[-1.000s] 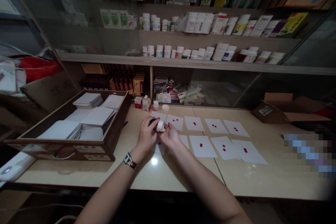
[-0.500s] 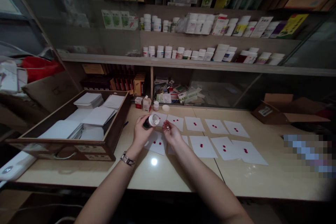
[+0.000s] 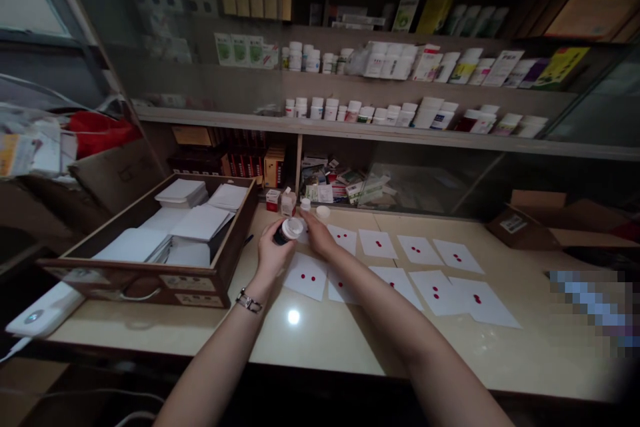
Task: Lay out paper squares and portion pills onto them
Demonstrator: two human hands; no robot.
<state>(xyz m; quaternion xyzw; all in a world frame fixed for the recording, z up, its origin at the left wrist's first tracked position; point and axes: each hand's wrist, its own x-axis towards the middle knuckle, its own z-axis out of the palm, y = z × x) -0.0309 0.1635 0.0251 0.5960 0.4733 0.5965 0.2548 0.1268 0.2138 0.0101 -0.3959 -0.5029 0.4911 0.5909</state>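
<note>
My left hand point(image 3: 273, 250) grips a dark pill bottle point(image 3: 283, 235) tilted to the right, its white mouth facing up and right. My right hand point(image 3: 316, 232) reaches forward over the back-left paper sheet, fingers drawn together and pointing away; what they hold, if anything, is hidden. Its fingertips are close to a small white-capped bottle point(image 3: 305, 204) and a round white lid point(image 3: 323, 213). Two rows of white paper squares point(image 3: 377, 243) lie on the table, with red tablets point(image 3: 435, 293) on them, mostly in pairs. My right forearm covers part of the front row.
A wooden drawer point(image 3: 205, 277) holding stacks of white paper stands at the left. Two small medicine boxes, one a red-and-white box point(image 3: 273, 200), stand at the back. An opened cardboard box point(image 3: 515, 220) is at the right. Shelves of medicine bottles point(image 3: 367, 113) rise behind.
My right hand has moved forward and turned from palm up, with small white tablets in its fingers, to palm down. My left hand still holds the bottle. The view has shifted slightly.
</note>
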